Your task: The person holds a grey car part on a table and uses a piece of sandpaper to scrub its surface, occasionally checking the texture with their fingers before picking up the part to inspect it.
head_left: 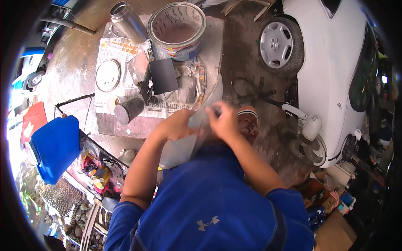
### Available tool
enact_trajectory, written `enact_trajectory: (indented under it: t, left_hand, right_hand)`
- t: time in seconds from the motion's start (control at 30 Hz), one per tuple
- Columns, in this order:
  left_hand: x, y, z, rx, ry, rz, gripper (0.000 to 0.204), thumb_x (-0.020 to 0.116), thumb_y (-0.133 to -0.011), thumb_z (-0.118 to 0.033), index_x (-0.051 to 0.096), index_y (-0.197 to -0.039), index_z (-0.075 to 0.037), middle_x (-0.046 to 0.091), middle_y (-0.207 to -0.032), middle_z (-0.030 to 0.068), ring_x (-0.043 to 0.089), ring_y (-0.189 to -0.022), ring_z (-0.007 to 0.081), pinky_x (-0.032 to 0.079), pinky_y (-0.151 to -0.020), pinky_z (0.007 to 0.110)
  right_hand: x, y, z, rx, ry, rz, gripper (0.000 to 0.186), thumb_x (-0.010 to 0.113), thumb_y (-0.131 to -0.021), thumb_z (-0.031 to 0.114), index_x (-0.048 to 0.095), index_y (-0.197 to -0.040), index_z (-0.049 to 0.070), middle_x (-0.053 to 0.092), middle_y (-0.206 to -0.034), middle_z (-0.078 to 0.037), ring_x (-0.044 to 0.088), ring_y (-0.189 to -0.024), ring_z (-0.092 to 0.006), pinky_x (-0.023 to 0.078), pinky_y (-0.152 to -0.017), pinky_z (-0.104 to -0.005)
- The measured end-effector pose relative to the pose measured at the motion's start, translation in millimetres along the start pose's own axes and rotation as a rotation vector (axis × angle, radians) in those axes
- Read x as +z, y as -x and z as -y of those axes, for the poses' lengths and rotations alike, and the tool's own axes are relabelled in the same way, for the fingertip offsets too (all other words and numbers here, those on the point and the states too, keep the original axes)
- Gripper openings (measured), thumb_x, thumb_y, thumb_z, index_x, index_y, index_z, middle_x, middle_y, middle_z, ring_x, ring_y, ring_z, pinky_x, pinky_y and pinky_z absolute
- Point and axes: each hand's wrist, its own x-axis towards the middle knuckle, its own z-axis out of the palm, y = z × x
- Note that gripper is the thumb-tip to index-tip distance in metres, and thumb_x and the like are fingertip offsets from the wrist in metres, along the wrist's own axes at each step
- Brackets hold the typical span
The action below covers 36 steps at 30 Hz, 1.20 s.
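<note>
A pale grey, curved panel [178, 150], smooth and slightly glossy, leans across my lap, tilted up toward the right. My left hand [178, 125] grips it from the left side, thumb stretched across its surface and fingers along its upper part. On the panel's right side is my right hand [223, 120], its fingers curled in a pinch near the edge. What sits between those fingertips, if anything, is too small to make out. Ahead of my hands, a black square sheet [164, 76] rests on newspaper beside a lidded dark can [129, 111].
The low table [214, 46] holds a large paint bucket [177, 29], a steel flask [127, 21] and a round white lid [108, 75]. A white car [324, 62] and a fan [307, 144] stand at right. A blue bin [56, 146] is at left.
</note>
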Motion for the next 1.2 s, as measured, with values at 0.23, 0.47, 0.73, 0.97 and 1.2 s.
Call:
enact_trajectory:
  t: [0.23, 0.47, 0.73, 0.97, 1.2]
  left_hand:
    - [5.8, -4.7, 14.7, 0.049, 0.027, -0.036, 0.052, 0.083, -0.078, -0.032, 0.07, -0.11, 0.007, 0.073, -0.089, 0.0268, 0.073, -0.082, 0.0349, 0.054, -0.077, 0.043]
    - [-2.9, -2.0, -6.9, -0.096, -0.056, 0.026, 0.054, 0.083, -0.079, -0.034, 0.069, -0.107, 0.01, 0.072, -0.079, 0.0255, 0.072, -0.071, 0.0322, 0.054, -0.07, 0.043]
    - [8.8, -3.7, 13.2, 0.035, -0.014, -0.047, 0.05, 0.083, -0.079, -0.035, 0.07, -0.097, 0.011, 0.067, -0.069, 0.0229, 0.067, -0.06, 0.0291, 0.052, -0.063, 0.043]
    - [9.6, -4.3, 20.9, 0.035, -0.019, -0.087, 0.047, 0.084, -0.078, -0.036, 0.071, -0.087, 0.009, 0.065, -0.064, 0.0224, 0.066, -0.058, 0.0283, 0.051, -0.061, 0.044]
    - [4.1, -0.1, 2.0, -0.046, -0.091, -0.032, 0.048, 0.084, -0.079, -0.035, 0.072, -0.092, 0.009, 0.067, -0.069, 0.0231, 0.066, -0.061, 0.0277, 0.05, -0.063, 0.044]
  right_hand:
    - [-4.4, -3.4, 11.0, 0.029, -0.055, 0.015, 0.021, 0.078, -0.086, 0.019, 0.067, -0.089, 0.002, 0.069, -0.086, -0.019, 0.07, -0.081, -0.0394, 0.054, -0.07, -0.0457]
    - [-3.2, 0.2, 8.4, 0.007, -0.021, -0.005, 0.025, 0.08, -0.085, 0.021, 0.067, -0.09, 0.001, 0.069, -0.081, -0.021, 0.069, -0.079, -0.0407, 0.054, -0.07, -0.045]
    - [-10.0, -23.9, 5.4, 0.072, 0.009, 0.064, 0.026, 0.08, -0.084, 0.023, 0.069, -0.091, 0.0, 0.071, -0.082, -0.023, 0.07, -0.073, -0.0409, 0.055, -0.065, -0.0436]
    - [-9.4, -22.2, 3.5, 0.077, -0.088, 0.127, 0.026, 0.08, -0.084, 0.023, 0.069, -0.093, 0.001, 0.071, -0.083, -0.022, 0.071, -0.077, -0.0413, 0.055, -0.068, -0.0467]
    - [1.7, -14.1, -0.9, 0.019, -0.068, 0.074, 0.03, 0.079, -0.085, 0.029, 0.07, -0.093, 0.001, 0.072, -0.082, -0.02, 0.071, -0.076, -0.0421, 0.055, -0.068, -0.046]
